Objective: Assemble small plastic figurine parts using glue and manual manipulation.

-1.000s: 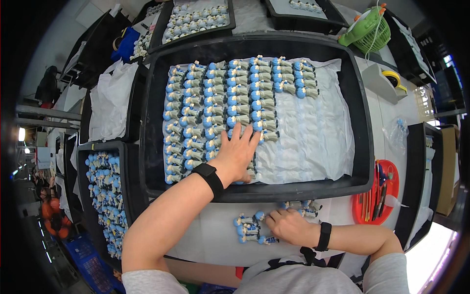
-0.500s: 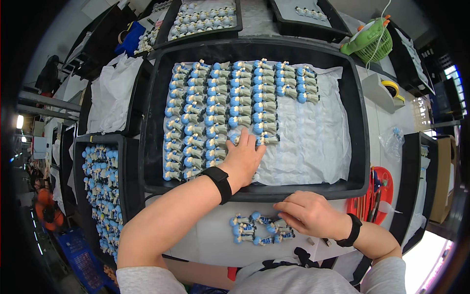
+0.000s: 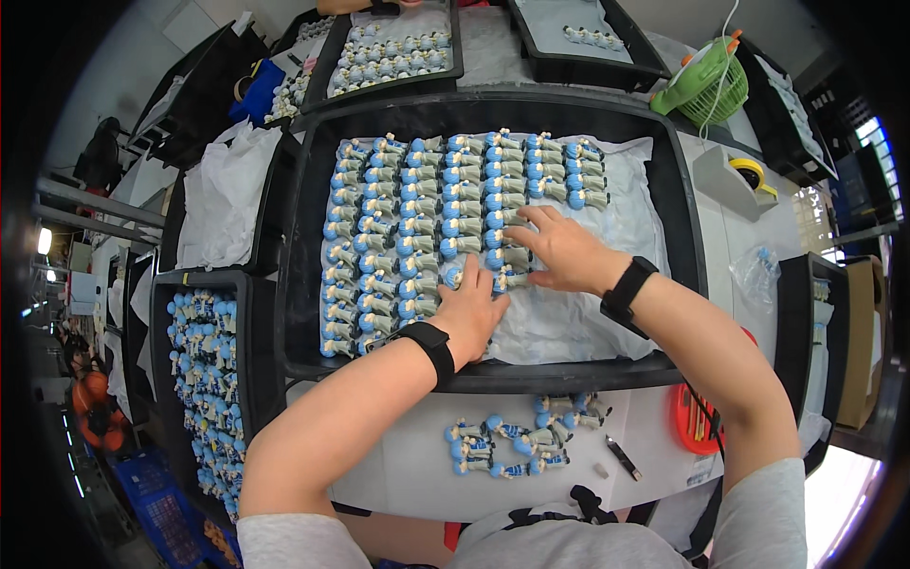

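Figurines point(image 3: 513, 258) beneath both hands point(image 3: 471, 318)

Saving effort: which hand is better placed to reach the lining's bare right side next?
Probably your right hand: it's nearer that side of the lining, while your left hand sits farther left, among figurines.

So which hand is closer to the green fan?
Right. The right hand is below-left of the green fan in the picture; the left hand is lower and farther left.
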The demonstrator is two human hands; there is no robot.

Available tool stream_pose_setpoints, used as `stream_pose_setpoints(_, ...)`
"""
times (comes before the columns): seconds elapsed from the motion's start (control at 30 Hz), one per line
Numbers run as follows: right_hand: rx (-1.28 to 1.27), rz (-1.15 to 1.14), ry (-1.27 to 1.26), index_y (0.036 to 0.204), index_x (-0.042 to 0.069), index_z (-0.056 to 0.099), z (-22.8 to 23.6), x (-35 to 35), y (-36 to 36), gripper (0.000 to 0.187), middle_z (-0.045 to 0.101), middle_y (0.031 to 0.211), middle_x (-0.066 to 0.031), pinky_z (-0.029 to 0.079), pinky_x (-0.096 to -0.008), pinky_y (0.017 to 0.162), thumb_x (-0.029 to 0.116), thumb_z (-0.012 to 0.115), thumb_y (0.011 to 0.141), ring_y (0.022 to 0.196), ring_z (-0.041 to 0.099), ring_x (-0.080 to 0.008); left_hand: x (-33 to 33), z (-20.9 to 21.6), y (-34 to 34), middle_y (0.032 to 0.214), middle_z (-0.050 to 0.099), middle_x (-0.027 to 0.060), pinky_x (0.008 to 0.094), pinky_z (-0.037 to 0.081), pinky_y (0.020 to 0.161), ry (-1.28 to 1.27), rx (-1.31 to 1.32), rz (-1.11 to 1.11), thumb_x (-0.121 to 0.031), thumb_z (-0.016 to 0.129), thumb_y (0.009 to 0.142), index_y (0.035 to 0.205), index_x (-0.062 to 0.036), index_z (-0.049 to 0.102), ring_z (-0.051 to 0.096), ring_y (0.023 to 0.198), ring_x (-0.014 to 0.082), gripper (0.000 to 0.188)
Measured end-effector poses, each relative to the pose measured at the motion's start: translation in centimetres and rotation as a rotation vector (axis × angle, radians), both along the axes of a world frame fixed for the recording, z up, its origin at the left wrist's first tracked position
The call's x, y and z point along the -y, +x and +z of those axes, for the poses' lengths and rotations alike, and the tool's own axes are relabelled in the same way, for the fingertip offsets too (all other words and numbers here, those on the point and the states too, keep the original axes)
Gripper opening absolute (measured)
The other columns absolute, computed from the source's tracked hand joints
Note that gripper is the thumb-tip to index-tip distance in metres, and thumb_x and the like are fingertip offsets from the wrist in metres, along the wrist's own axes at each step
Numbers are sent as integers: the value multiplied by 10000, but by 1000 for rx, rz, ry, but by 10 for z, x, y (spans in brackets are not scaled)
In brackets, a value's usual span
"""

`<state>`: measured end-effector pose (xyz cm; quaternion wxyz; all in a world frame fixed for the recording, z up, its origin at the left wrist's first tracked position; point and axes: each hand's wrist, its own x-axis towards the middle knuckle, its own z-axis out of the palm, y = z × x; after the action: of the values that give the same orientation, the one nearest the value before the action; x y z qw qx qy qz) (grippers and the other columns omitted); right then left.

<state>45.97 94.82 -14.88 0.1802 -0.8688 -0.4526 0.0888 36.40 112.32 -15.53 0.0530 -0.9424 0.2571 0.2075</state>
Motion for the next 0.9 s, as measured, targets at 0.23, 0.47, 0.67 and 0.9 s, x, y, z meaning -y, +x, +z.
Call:
stream_pose_setpoints(0.23,10,-64,-62,1171,159,500,-21,-13,8,698,361,1283,-188,407,-482,882,286,736,526,1165,368,-379,-5,-2,3,1138,392,179,511,486,793,-53,-52,15,-221,824,507,1107,-56,520,252,1214,409,693)
stream_pose_setpoints(0.47,-63,-114,-81,1069,125,505,-22,-28,4,641,384,1189,-233,417,-450,872,197,744,479,1103,390,-411,-9,9,-1,1111,398,186,468,495,782,-89,-16,64,-235,823,463,1094,-42,508,281,1187,393,731)
stream_pose_setpoints(0.67,-62,-120,9,1028,118,512,-32,-27,-4,593,374,1176,-235,410,-454,887,147,734,479,1074,398,-414,-26,37,-4,1069,407,204,413,467,825,-502,110,263,-166,767,461,1024,-36,499,303,1133,410,636)
stream_pose_setpoints(0.9,-100,-178,129,977,113,558,-45,-15,0,492,367,1177,-236,400,-444,914,122,739,519,1069,390,-418,-40,138,-64,1071,394,182,499,317,886,-827,256,382,-143,756,394,961,-86,513,324,1059,412,619)
